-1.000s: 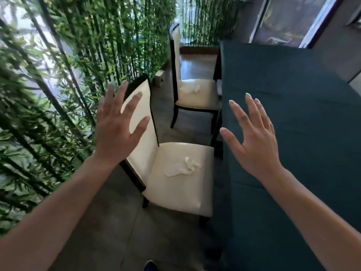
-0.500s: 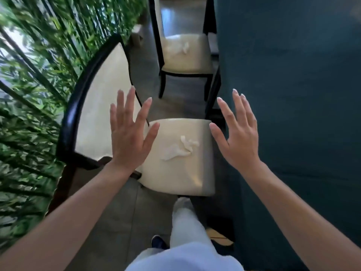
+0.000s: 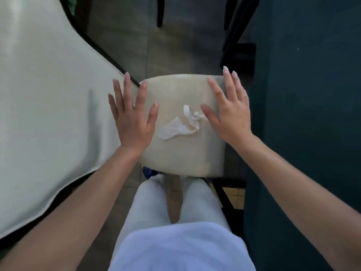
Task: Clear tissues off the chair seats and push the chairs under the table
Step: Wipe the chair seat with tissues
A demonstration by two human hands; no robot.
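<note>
A crumpled white tissue (image 3: 180, 124) lies in the middle of the cream chair seat (image 3: 181, 151) directly below me. My left hand (image 3: 131, 116) hovers with spread straight fingers over the seat's left edge. My right hand (image 3: 229, 112) is spread over the seat's right side, its thumb right beside the tissue's upper end. Neither hand holds anything. The chair's cream backrest (image 3: 48, 106) with its dark frame fills the left of the view.
The dark teal tablecloth (image 3: 302, 114) hangs down along the right, close to the seat. Dark legs of a second chair (image 3: 230, 20) show at the top. My legs in light trousers (image 3: 175, 208) stand just before the seat on the grey floor.
I have stepped closer and my view has tipped down onto the near seat. Both hands have dropped toward the seat, and the right thumb has come next to the tissue.
</note>
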